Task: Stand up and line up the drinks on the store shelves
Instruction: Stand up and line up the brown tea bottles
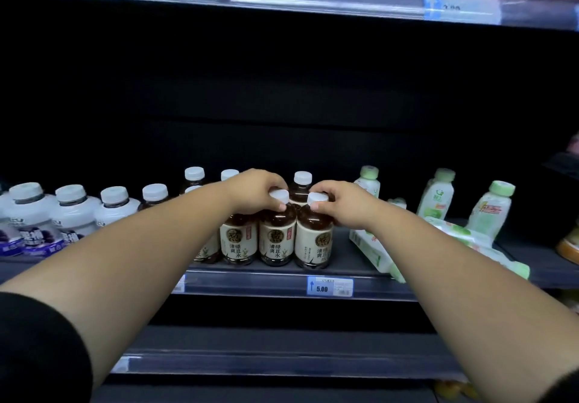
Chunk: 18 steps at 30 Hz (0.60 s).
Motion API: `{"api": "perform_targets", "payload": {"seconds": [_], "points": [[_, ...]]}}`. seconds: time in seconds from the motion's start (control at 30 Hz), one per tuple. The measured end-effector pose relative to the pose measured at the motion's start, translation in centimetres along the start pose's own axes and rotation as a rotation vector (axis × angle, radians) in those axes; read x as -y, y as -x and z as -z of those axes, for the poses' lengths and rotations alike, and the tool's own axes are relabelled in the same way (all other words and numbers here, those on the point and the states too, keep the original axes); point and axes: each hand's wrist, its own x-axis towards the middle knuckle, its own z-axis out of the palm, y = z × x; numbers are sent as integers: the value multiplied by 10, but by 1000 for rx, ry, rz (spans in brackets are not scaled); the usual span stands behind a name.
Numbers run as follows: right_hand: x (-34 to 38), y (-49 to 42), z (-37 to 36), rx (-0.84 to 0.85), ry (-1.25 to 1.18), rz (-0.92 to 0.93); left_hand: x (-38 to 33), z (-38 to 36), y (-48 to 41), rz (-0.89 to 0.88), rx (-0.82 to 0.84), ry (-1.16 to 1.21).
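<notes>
At centre frame we see the left hand (255,191) curled over the cap of the middle bottle (277,241), fingertips clamped round it. The right hand (343,205) pinches the cap of the right bottle (313,244) (thumb in front). Both bottles stand upright, touching, at the front edge of the shelf (250,286). A green bottle (371,247) lies toppled at right.

Price tag (329,286) "5.00"; bottle (277,239) "清爽绿豆水"

3 brown tea bottles (277,239) stand in the front row, with at least 5 more white-capped ones behind. 3 white purple-labelled bottles (72,214) stand at the left. 6 green-capped bottles (437,197) show at the right, 2 of them lying down. 2 price tags (330,286) show.
</notes>
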Motion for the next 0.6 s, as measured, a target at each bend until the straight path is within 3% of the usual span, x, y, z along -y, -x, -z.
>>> {"api": "perform_targets", "payload": {"seconds": [0.17,0.6], "points": [[3,-2,1,18,69,-11,3,8,-5,-5,90,-1],[1,0,2,-15,10,-68,2,3,-3,-17,45,-75]]}}
